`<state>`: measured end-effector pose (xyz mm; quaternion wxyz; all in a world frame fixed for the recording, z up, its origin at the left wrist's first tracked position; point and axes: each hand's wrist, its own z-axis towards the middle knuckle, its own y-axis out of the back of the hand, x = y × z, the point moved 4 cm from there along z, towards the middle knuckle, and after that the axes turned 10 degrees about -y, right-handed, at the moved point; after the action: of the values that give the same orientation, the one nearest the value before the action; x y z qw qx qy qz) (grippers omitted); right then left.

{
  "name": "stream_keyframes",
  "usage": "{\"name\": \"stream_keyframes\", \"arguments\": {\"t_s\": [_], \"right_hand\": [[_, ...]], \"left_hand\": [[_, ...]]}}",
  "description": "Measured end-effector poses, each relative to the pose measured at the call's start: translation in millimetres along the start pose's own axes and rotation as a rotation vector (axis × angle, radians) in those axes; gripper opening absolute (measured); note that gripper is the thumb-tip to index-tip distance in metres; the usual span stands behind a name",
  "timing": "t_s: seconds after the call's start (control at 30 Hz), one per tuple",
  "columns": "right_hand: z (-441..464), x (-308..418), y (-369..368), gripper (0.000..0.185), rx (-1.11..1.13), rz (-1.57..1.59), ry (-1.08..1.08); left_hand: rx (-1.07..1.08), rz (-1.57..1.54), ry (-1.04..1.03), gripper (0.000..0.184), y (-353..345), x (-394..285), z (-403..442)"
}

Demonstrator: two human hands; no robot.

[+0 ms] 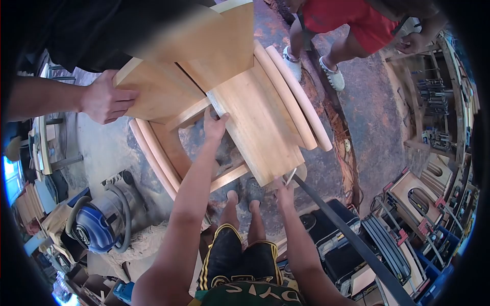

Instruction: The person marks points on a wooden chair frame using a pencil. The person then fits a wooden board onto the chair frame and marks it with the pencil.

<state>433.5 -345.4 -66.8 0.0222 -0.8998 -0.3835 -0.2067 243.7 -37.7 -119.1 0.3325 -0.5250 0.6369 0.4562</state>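
Curved wooden frame [229,176], wide board [263,132] across it | dark bar [352,235] slanting close to right hand [285,191], blue vacuum [95,229] left | green shirt [245,297], pale lettering unclear | left hand [215,126] half-open, touching board's edge; right hand part-curled at near end, grip unclear

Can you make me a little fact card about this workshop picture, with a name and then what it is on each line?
Left hand: at the long edge of the flat board
Left hand spot
Right hand: by the near end of the flat board
Another person's hand: holding a wooden panel
Curvy parts: rounded wooden strips on both sides
Machine on floor: blue and silver, with a hose
Person nearby: red shorts, light shoes
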Motion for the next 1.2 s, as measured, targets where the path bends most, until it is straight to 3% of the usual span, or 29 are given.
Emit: {"name": "stream_keyframes", "arguments": {"t_s": [0.13,0.23,0.27,0.37,0.57,0.67,1.2], "right_hand": [[15,11,-13,0.054,-0.023,-0.074,-0.029],[24,10,-13,0.047,0.022,-0.088,0.109],[24,9,-12,0.048,0.014,-0.089,0.118],[23,9,-11,0.050,-0.004,-0.093,0.148],[42,-6,-5,0.054,0.020,-0.081,0.175],[29,2,-6,0.055,0.017,-0.073,0.121],[25,0,-6,0.050,0.015,-0.049,0.147]], "left_hand": [[0.028,0.037,0.019,0.094,4,-14,-5],[0.046,-0.054,-0.067,0.095,2,2,3],[0.053,-0.097,-0.110,0.095,2,15,11],[0.093,0.278,-0.164,0.096,14,-27,14],[0.122,0.309,-0.189,0.099,15,-17,34],[0.162,0.138,-0.142,0.102,14,1,41],[0.255,0.092,-0.155,0.107,19,-18,29]]}}
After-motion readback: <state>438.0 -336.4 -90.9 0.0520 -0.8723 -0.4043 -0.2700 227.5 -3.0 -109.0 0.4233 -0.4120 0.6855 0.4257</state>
